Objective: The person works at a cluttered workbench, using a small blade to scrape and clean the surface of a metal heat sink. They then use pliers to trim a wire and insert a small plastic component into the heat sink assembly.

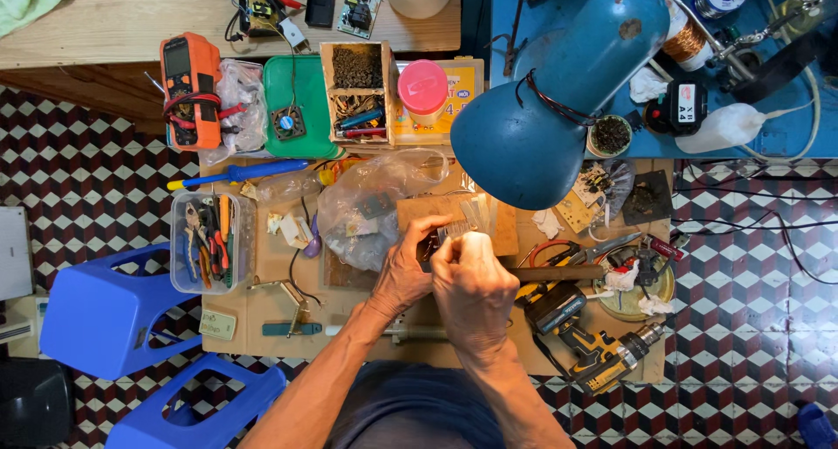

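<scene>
- At the middle of the low work board (262,314), both hands meet over one small part (449,233), which looks like a piece with a row of thin metal pins; what it is exactly cannot be told.
- The left hand (403,270) is closed around the part from the left side, with its thumb and fingers bent on it.
- The right hand (473,283) is closed too, and its fingertips (454,244) pinch the same part from the right, so the two hands touch each other.
- Just beyond the grip lies a brown wooden block (454,213), and the part is held above its near edge.
- To the left of the grip, very near, there is a crumpled clear plastic bag (367,205) with small things inside.
- Farther left of the grip stands a clear box (209,239) with pliers and screwdrivers.
- Above the grip, a little to the right, hangs a blue lamp shade (550,100).
- To the right of the grip and nearer to the person lies a yellow and black cordless drill (589,340).
- Well beyond the grip, at the far left, an orange multimeter (189,87) rests beside a green tray (301,104).
</scene>
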